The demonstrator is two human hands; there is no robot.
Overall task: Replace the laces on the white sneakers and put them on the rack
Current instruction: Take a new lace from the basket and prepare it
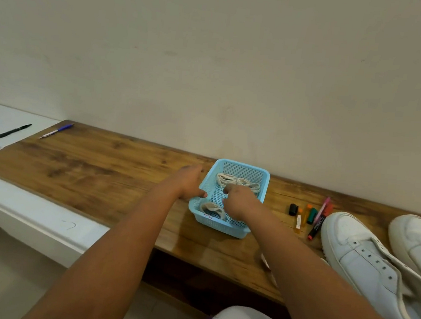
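The right hand hangs inside the blue basket, grip curled but empty. The folded laces lie just past it, long side across. The left hand touches the basket's side, fingers loose.

Only a small red scribble (not legible) shows on the blue basket rim; nothing else reads.

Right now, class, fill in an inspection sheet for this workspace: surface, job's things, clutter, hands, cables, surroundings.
Surface: wooden board lying on a white bench.
Job's things: two white sneakers, unlaced; blue basket holding folded laces.
Clutter: markers beside the basket; black pen, blue pen far left.
Hands: left hand rests on the basket's left rim; right hand is inside the basket, fingers curled, grasp unclear.
Cables: nothing seen.
Surroundings: plain wall.
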